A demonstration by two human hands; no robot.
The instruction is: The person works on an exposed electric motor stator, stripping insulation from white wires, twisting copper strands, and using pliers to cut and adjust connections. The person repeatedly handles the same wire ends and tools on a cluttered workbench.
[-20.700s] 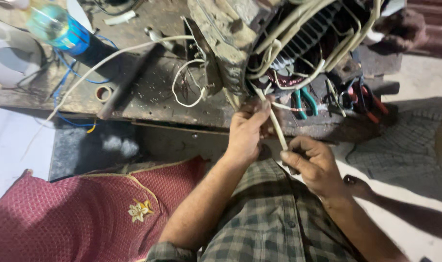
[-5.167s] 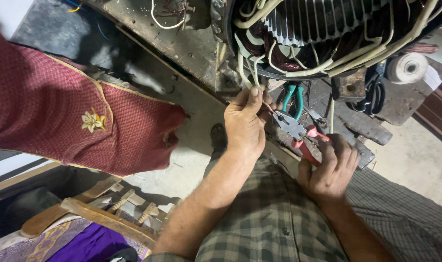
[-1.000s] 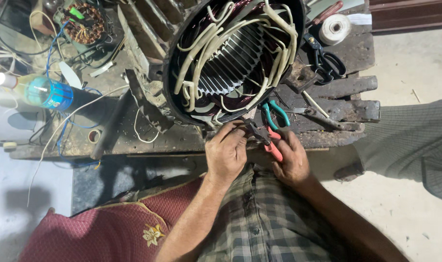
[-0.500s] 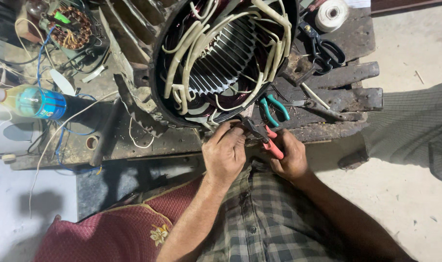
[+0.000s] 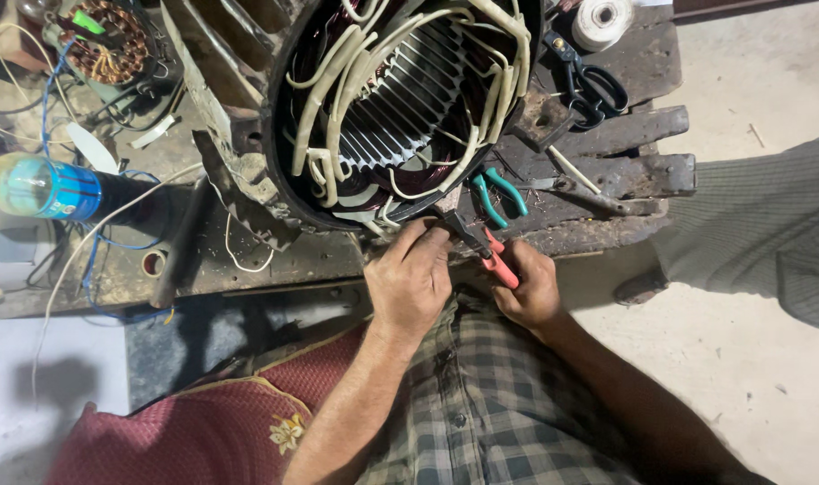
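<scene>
**Pliers at the lower rim of the motor stator**

Fingertips first: the left hand (image 5: 409, 283) has its fingers curled and pinched on something small at the bottom edge of the winding, most likely a lead end, though what sits between them is hidden. Right beside it, the right hand (image 5: 528, 292) is wrapped closed around the red-handled pliers (image 5: 481, 247), whose dark nose points up to the same spot, touching or nearly touching the left fingertips.

Just above, the big motor stator (image 5: 400, 99) stands on its side on the worn wooden bench (image 5: 247, 260), its cream sleeved leads (image 5: 337, 81) looped around the copper coils. The housing looks heavy and unlikely to shift; the leads look springy and bendable, best gripped close to the end, and the fine wire inside would probably nick easily under hard jaws.

Further out: green-handled pliers (image 5: 499, 190) lie just beside the rim, black scissors (image 5: 593, 85) and a white tape roll (image 5: 602, 20) behind, a blue-labelled bottle (image 5: 41, 189) far left.
</scene>
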